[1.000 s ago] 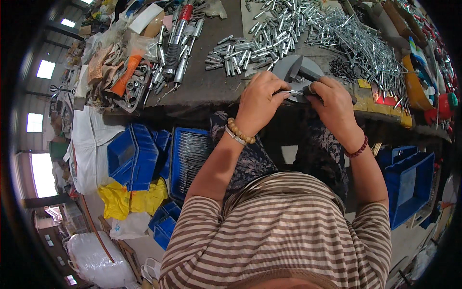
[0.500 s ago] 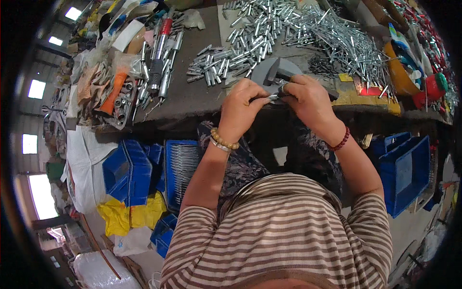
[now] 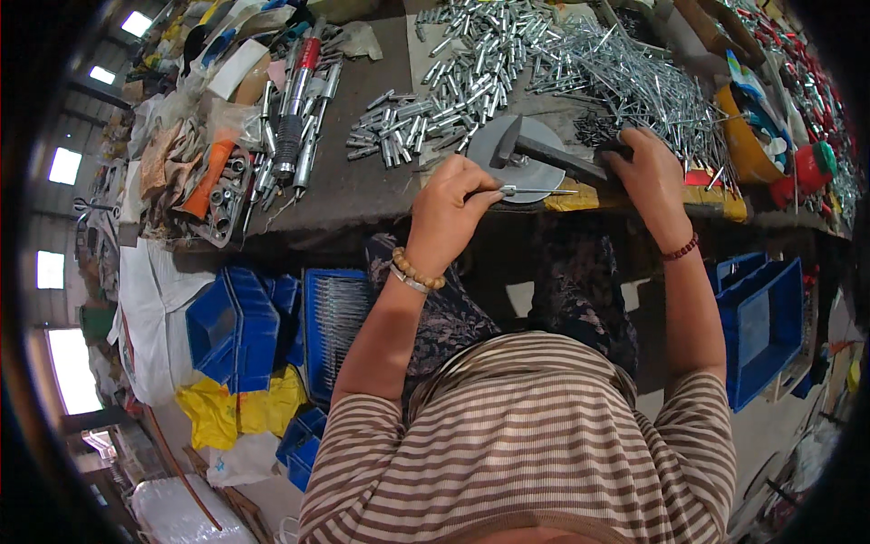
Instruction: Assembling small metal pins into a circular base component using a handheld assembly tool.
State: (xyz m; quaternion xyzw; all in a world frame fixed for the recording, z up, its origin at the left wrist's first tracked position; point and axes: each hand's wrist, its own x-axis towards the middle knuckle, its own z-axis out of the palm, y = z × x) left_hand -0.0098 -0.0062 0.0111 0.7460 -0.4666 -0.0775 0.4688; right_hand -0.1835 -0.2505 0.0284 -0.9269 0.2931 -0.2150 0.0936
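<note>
My left hand (image 3: 455,201) pinches a thin metal rod (image 3: 546,191) with a short metal sleeve at its near end. The rod points right, across the front of a round grey metal disc (image 3: 488,136) at the bench edge. On the disc rests the head of a hammer (image 3: 553,159), its dark handle slanting right. My right hand (image 3: 654,177) is by the handle's end, its curled fingers at the edge of a pile of small dark pins (image 3: 594,122). Whatever is between those fingers is hidden.
Behind lie heaps of metal sleeves (image 3: 480,68) and thin rods (image 3: 657,77). Pneumatic drivers (image 3: 292,118) and a tray of sockets (image 3: 222,204) sit left. A yellow container (image 3: 748,136) stands right. Blue bins (image 3: 766,322) are below the bench on both sides.
My right hand has left my left hand and moved right to the dark pins and the handle's end. The rod in my left hand now shows fully.
</note>
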